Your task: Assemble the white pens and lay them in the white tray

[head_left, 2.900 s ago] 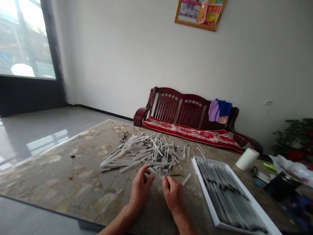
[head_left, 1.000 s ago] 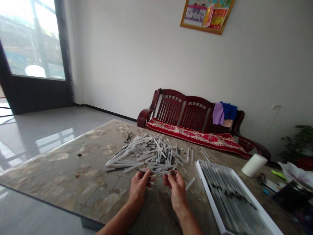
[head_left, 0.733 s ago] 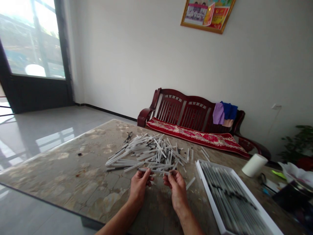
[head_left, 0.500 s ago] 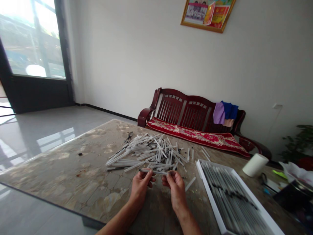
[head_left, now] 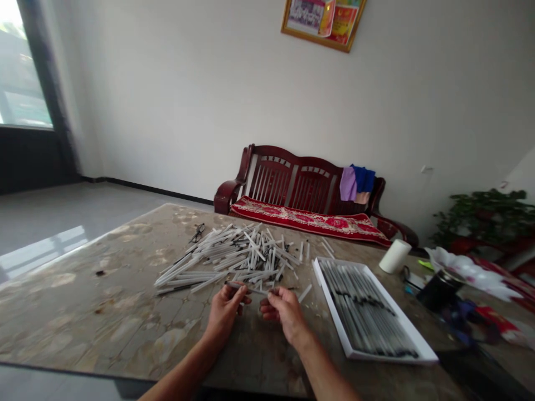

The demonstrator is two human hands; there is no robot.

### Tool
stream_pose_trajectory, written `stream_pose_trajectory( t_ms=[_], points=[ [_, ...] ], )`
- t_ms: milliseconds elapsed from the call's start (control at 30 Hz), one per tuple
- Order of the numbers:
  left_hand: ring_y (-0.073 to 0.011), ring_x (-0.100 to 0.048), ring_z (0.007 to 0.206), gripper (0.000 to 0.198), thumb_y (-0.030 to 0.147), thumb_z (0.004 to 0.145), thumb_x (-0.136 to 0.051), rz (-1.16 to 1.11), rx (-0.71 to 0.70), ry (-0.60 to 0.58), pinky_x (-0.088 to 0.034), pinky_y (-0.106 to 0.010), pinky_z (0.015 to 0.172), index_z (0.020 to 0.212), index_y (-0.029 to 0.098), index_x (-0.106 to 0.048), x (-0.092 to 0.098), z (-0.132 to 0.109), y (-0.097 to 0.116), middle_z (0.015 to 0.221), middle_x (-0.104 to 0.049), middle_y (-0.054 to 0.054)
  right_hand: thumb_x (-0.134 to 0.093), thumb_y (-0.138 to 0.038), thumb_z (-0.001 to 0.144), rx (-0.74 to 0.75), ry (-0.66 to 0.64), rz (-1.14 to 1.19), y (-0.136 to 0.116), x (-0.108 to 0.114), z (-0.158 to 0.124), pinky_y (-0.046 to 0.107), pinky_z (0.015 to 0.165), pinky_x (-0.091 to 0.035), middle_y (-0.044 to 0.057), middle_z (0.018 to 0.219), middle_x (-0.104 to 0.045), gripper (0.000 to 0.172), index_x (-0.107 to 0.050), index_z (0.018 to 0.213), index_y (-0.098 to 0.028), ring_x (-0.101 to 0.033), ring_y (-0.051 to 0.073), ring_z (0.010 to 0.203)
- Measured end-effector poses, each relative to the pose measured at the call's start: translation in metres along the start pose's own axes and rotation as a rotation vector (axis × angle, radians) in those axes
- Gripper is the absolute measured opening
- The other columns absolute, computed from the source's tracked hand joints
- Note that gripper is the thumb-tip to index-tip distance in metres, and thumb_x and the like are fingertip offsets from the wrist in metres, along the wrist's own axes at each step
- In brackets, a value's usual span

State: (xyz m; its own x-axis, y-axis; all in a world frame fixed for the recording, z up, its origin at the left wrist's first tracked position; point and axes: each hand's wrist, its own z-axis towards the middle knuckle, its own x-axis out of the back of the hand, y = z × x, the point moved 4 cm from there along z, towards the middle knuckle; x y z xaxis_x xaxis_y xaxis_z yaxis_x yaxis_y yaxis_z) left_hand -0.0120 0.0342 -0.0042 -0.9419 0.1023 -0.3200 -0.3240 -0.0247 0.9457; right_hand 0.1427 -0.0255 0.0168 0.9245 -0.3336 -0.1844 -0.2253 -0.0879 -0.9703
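1. Okay, my left hand (head_left: 223, 313) is pinching a thin white plastic tube (head_left: 251, 289) near one end, thumb against fingers, just above the marble-look worktop (head_left: 83, 295) and right at the front edge of the pile.
2. My right hand (head_left: 286, 314) is just beside it, with the fingertips (head_left: 271, 298) drawn together at the tube's other end. Can't really tell if they're gripping it or only touching it.
3. Just past both hands is a messy pile of white tubes (head_left: 234, 259), some with black bits showing, lying every which way. One loose tube (head_left: 305, 293) sits by itself just right of my right hand.
4. Right of that is a white tray (head_left: 330, 306) packed with tubes in neat rows, too blurry to make out much.
5. Also on the worktop: a pair of glasses (head_left: 197, 233) beyond the pile, plus a white cylinder (head_left: 395, 256) and a black cup (head_left: 441, 289) off to the right.
6. Beyond the worktop stands a dark wooden bench (head_left: 301, 178) with a red cushion (head_left: 309, 221) on it and some cloths (head_left: 355, 184) draped over the back.
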Motion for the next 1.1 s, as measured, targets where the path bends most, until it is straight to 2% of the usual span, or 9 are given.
stream_pose_trajectory(
  t_ms=[167, 333, 533, 633, 733, 767, 867, 967, 1100],
  points=[
    [-0.0133, -0.058, 0.047, 0.047, 0.054, 0.056, -0.082, -0.049, 0.068, -0.064, -0.038, -0.020, 0.039, 0.078, 0.015, -0.066, -0.005, -0.001, 0.005, 0.064, -0.070, -0.003, -0.077, -0.037, 0.066, 0.186, -0.004, -0.228, -0.024, 0.009, -0.006, 0.015, 0.038, -0.036, -0.002, 0.065, -0.066, 0.027, -0.071, 0.084, -0.017, -0.057, 0.011, 0.053],
    [-0.0137, -0.060, 0.049, 0.048, 0.052, 0.056, -0.082, -0.121, 0.087, -0.031, -0.038, -0.020, 0.041, 0.082, 0.014, -0.067, -0.003, -0.004, 0.010, 0.066, -0.069, -0.003, -0.084, -0.039, 0.054, 0.084, 0.026, 0.133, -0.006, -0.002, -0.012, 0.016, 0.041, -0.038, -0.003, 0.070, -0.065, 0.045, -0.067, 0.090, -0.018, -0.058, 0.010, 0.055],
    [-0.0164, -0.062, 0.051, 0.043, 0.042, 0.054, -0.085, 0.010, 0.095, -0.265, -0.040, -0.022, 0.043, 0.086, 0.016, -0.071, -0.015, -0.011, 0.010, 0.064, -0.071, -0.004, -0.079, -0.055, 0.058, 0.107, 0.188, 0.263, 0.006, -0.012, -0.006, 0.019, 0.043, -0.039, 0.000, 0.074, -0.068, 0.047, -0.064, 0.085, -0.020, -0.061, 0.013, 0.059],
    [-0.0152, -0.061, 0.049, 0.045, 0.039, 0.051, -0.085, 0.057, 0.103, -0.314, -0.039, -0.022, 0.041, 0.090, 0.018, -0.073, -0.018, -0.011, 0.001, 0.080, -0.074, -0.007, -0.068, -0.059, 0.069, 0.236, 0.275, 0.073, -0.026, 0.028, 0.005, 0.021, 0.046, -0.042, 0.004, 0.087, -0.071, 0.044, -0.064, 0.087, -0.019, -0.065, 0.016, 0.066],
    [-0.0142, -0.058, 0.046, 0.037, 0.041, 0.057, -0.081, 0.119, 0.107, -0.320, -0.037, -0.022, 0.039, 0.086, 0.019, -0.075, -0.018, -0.009, -0.010, 0.078, -0.074, -0.007, -0.050, -0.058, 0.082, 0.359, 0.424, -0.505, -0.076, 0.098, 0.021, 0.022, 0.049, -0.043, 0.005, 0.084, -0.071, 0.044, -0.065, 0.091, -0.018, -0.065, 0.018, 0.067],
    [-0.0139, -0.057, 0.044, 0.033, 0.042, 0.059, -0.079, 0.138, 0.101, -0.320, -0.037, -0.022, 0.039, 0.083, 0.019, -0.075, -0.018, -0.008, -0.013, 0.075, -0.074, -0.007, -0.042, -0.056, 0.087, 0.327, 0.505, -0.802, -0.092, 0.123, 0.028, 0.023, 0.050, -0.043, 0.004, 0.081, -0.071, 0.044, -0.065, 0.093, -0.019, -0.065, 0.018, 0.068],
    [-0.0138, -0.055, 0.043, 0.028, 0.043, 0.063, -0.075, 0.188, 0.073, -0.329, -0.036, -0.022, 0.041, 0.078, 0.019, -0.075, -0.020, -0.008, -0.016, 0.067, -0.071, -0.005, -0.052, -0.041, 0.083, 0.237, 0.592, -1.055, -0.121, 0.188, 0.047, 0.025, 0.059, -0.042, 0.007, 0.078, -0.072, 0.027, -0.068, 0.083, -0.020, -0.066, 0.022, 0.077],
    [-0.0134, -0.054, 0.042, 0.026, 0.042, 0.065, -0.073, 0.215, 0.078, -0.338, -0.035, -0.021, 0.041, 0.076, 0.019, -0.074, -0.022, -0.009, -0.017, 0.064, -0.069, -0.003, -0.058, -0.032, 0.079, 0.140, 0.622, -1.243, -0.126, 0.225, 0.060, 0.028, 0.064, -0.040, 0.010, 0.078, -0.073, 0.018, -0.070, 0.073, -0.021, -0.067, 0.025, 0.083],
    [-0.0126, -0.053, 0.043, 0.025, 0.041, 0.067, -0.072, 0.224, 0.103, -0.345, -0.034, -0.021, 0.042, 0.077, 0.019, -0.073, -0.023, -0.011, -0.016, 0.066, -0.069, -0.003, -0.059, -0.030, 0.081, 0.051, 0.591, -1.424, -0.113, 0.245, 0.069, 0.031, 0.067, -0.040, 0.013, 0.084, -0.074, 0.017, -0.071, 0.073, -0.020, -0.068, 0.027, 0.085]
  ],
)
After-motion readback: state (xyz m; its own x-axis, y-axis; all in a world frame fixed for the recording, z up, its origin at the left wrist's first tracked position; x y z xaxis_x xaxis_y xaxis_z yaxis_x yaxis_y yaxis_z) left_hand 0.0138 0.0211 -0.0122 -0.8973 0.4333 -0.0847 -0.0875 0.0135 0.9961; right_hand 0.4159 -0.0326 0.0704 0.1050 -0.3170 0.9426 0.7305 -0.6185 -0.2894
